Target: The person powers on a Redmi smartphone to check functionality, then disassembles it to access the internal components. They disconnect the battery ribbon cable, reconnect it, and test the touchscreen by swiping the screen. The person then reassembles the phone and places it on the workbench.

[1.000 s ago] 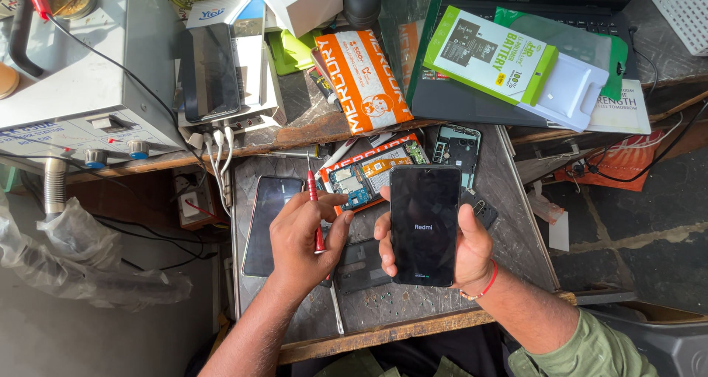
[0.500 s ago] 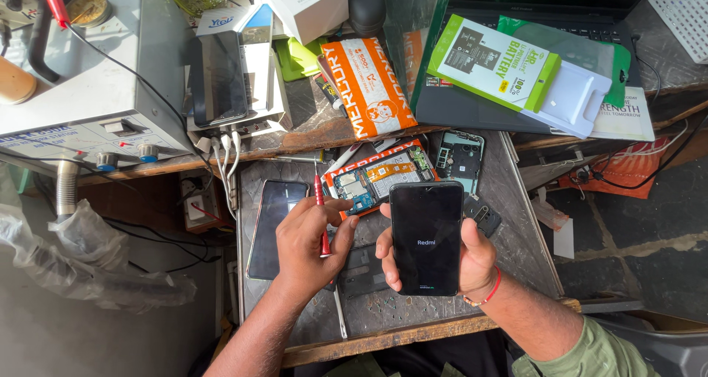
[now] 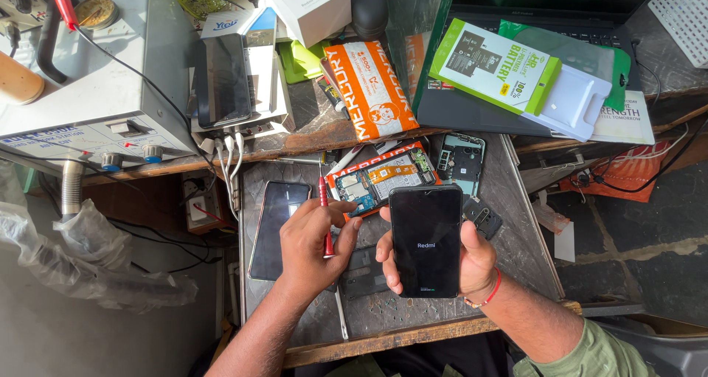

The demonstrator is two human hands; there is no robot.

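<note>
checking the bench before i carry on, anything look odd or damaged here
One opened phone lies on the worktop with its back off and circuit board bare, beside a loose back shell. Small specks, perhaps screws, scatter near the front edge.

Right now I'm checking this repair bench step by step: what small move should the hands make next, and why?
Probably set the red screwdriver down on the grey work tray. The right hand holds the black phone with its screen lit, while the left hand grips the tool beside it; a free hand could steady the phone.
</note>
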